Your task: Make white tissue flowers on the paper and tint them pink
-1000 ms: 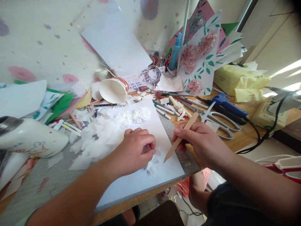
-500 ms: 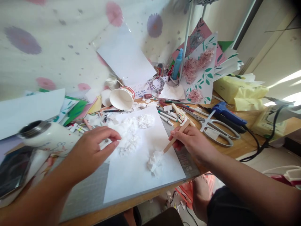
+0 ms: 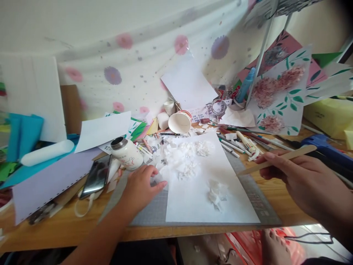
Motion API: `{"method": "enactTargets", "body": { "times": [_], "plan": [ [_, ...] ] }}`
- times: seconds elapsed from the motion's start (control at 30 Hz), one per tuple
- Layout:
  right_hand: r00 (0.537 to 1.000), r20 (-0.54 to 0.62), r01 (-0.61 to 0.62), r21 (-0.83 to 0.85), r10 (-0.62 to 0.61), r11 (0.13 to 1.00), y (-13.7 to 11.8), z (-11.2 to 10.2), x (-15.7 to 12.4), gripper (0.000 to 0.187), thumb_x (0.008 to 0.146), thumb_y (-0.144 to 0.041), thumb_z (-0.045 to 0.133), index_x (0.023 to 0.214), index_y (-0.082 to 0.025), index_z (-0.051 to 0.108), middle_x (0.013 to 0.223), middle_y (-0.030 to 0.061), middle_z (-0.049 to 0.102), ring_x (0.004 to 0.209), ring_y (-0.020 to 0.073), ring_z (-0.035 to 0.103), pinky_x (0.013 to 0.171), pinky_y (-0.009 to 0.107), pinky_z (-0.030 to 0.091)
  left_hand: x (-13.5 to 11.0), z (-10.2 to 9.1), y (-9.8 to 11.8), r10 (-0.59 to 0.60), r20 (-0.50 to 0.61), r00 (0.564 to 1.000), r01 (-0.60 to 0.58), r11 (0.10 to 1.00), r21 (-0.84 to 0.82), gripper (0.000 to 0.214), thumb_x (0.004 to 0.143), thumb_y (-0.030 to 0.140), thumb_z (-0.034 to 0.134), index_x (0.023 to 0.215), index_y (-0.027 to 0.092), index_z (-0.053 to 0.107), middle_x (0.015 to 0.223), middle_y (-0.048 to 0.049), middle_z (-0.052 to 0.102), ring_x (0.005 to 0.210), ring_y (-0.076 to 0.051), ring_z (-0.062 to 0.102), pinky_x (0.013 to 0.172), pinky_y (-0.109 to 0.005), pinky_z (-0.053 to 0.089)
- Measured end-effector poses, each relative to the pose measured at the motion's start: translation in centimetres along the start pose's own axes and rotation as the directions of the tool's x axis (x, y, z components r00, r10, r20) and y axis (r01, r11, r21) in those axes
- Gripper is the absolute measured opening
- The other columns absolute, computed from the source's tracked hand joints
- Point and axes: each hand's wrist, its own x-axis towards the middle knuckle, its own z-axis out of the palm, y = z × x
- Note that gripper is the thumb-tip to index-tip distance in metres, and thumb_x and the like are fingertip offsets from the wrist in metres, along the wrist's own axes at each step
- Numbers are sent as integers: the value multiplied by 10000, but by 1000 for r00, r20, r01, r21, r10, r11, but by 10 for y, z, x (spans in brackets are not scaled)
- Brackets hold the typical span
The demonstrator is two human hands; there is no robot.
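Note:
My right hand (image 3: 306, 184) pinches a flat wooden craft stick (image 3: 252, 168), its tip over the right edge of a white paper sheet (image 3: 190, 209). At the sheet's left side my left hand (image 3: 142, 187) is empty, thumb and fingers apart, close to loose white paper scraps (image 3: 158, 162). Crumpled white paper makes a large ruffled cluster (image 3: 187, 165) at the sheet's upper left. A smaller clump (image 3: 204, 148) lies above it, and another clump (image 3: 217, 193) is at the lower right. A grey cutting mat (image 3: 149, 217) lies under the sheet.
Left of the mat are a white bottle (image 3: 129, 154) without its lid and a phone (image 3: 96, 176). Behind the sheet a paper cup (image 3: 180, 123) lies on its side. Markers (image 3: 231, 149) and a blue glue gun (image 3: 322, 143) crowd the right side.
The view has swung left. My right hand has drawn the craft stick away from the lower-right clump, and my left hand has moved back from the large cluster.

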Motion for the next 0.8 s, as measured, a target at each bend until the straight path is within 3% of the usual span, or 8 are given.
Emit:
{"method": "enactTargets", "body": {
  "times": [0.17, 0.27, 0.4, 0.53, 0.6, 0.8],
  "plan": [
    [997, 60, 61, -64, -57, 996, 0, 2, -2, 459, 704, -679, 656, 636, -234, 746, 676, 81, 699, 633, 237, 619, 572, 355, 491, 7, 6, 7, -66, -39, 997, 69, 992, 104, 81, 765, 271, 532, 710, 213, 541, 796, -10, 638, 833, -239, 583, 802, -410, 332],
    [992, 101, 83, -62, -77, 995, 1, -1, -3, 449, 743, -645, 641, 611, -224, 727, 648, 69, 679, 633, 209, 608, 579, 323, 483, 6, -3, 1, -65, -36, 997, 69, 989, 129, 139, 776, 201, 464, 690, 227, 570, 794, 1, 651, 851, -224, 593, 803, -394, 326],
    [970, 227, 98, -60, -82, 993, -2, -4, -6, 409, 785, -580, 622, 653, -204, 717, 613, 39, 645, 577, 167, 593, 555, 285, 482, 10, -12, -6, -78, -50, 996, 85, 986, 143, 149, 813, 284, 452, 754, 228, 576, 864, -20, 669, 909, -243, 604, 788, -375, 347],
    [908, 409, 139, -77, -96, 987, -5, 0, -11, 387, 818, -484, 606, 589, -181, 680, 650, 56, 661, 608, 170, 610, 580, 282, 485, 21, -5, 1, -116, 12, 993, 112, 979, 168, 326, 814, 531, 484, 709, 225, 527, 782, -36, 670, 826, -283, 612, 750, -413, 339],
    [883, 457, 166, -82, -111, 983, -4, 5, -13, 385, 840, -434, 582, 559, -180, 651, 669, 58, 656, 623, 169, 605, 591, 282, 477, 24, 1, 6, -152, 48, 987, 141, 971, 191, 359, 800, 573, 486, 702, 229, 517, 768, -43, 677, 814, -297, 615, 731, -424, 333],
    [881, 453, 203, -98, -138, 974, 4, 14, -9, 362, 875, -366, 533, 575, -187, 626, 660, 41, 624, 622, 161, 577, 606, 284, 446, 24, 6, 1, -118, 66, 991, 109, 986, 126, 165, 809, 332, 477, 701, 252, 573, 728, -20, 700, 757, -275, 645, 672, -381, 329]
  ]
}}
